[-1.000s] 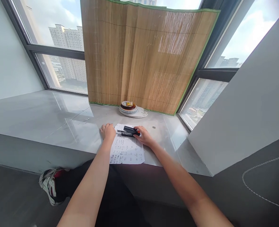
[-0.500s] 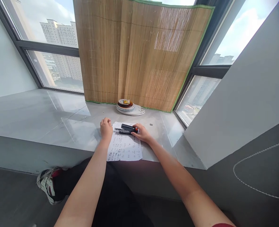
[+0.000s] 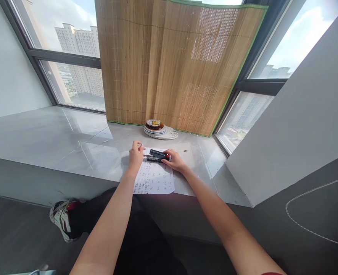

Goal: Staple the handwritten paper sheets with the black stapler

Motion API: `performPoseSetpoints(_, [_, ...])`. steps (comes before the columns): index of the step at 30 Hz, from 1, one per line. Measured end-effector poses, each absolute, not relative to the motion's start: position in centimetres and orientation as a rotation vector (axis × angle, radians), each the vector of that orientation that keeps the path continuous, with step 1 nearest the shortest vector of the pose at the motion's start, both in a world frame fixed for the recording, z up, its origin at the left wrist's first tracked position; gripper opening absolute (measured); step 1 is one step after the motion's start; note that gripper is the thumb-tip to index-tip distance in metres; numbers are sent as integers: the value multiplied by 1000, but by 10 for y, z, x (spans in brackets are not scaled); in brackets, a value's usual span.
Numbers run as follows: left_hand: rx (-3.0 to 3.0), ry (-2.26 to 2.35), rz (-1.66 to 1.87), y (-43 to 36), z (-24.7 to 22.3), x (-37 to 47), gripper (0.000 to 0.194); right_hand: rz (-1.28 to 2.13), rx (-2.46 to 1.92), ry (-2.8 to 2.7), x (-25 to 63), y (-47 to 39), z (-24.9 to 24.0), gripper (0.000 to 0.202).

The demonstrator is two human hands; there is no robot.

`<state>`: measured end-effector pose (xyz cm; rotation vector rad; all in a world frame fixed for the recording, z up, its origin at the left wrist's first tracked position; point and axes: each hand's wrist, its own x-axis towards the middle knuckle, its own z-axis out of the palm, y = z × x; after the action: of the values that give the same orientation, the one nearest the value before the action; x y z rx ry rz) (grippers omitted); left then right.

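Observation:
A black stapler [image 3: 158,154] lies over the upper part of a handwritten sheet of paper [image 3: 155,179] on the grey sill. Its top is parted from its base, and a metal rail sticks out to the left. My right hand [image 3: 175,161] grips the stapler at its right end, near a small red-orange spot. By the rail's left end, my left hand [image 3: 136,156] is closed in a pinch at the sheet's upper left. A small, light thing shows at those fingertips, too tiny to name. Two short dark strips [image 3: 185,151] rest on the sill to the right.
A stack of plates [image 3: 154,131] and a wide oval plate [image 3: 172,133] stand at the back, against a bamboo blind [image 3: 169,76]. Window frames flank the blind. The sill's front edge runs just below the paper, and a slanting wall [image 3: 286,114] bounds the right.
My left hand has turned slightly, and its fingertips now show a small light thing. My right hand stays on the stapler. The whole view has shifted a little.

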<state>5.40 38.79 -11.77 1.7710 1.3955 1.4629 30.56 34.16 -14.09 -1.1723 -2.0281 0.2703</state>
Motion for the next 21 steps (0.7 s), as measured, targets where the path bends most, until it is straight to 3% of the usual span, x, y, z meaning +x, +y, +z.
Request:
performPoseSetpoints(4, [1775,1363,1386,386,-117,53,24,272,-1167,-2026,305,341,-139,23])
performPoseSetpoints(13, [1663,1257,1320,390,-118,46,9,304,-1182,-2017,306,341,-138,24])
performPoseSetpoints(21, [1734,1330,1351,390,-117,44,11,333,-1183,-2007,307,342,-138,26])
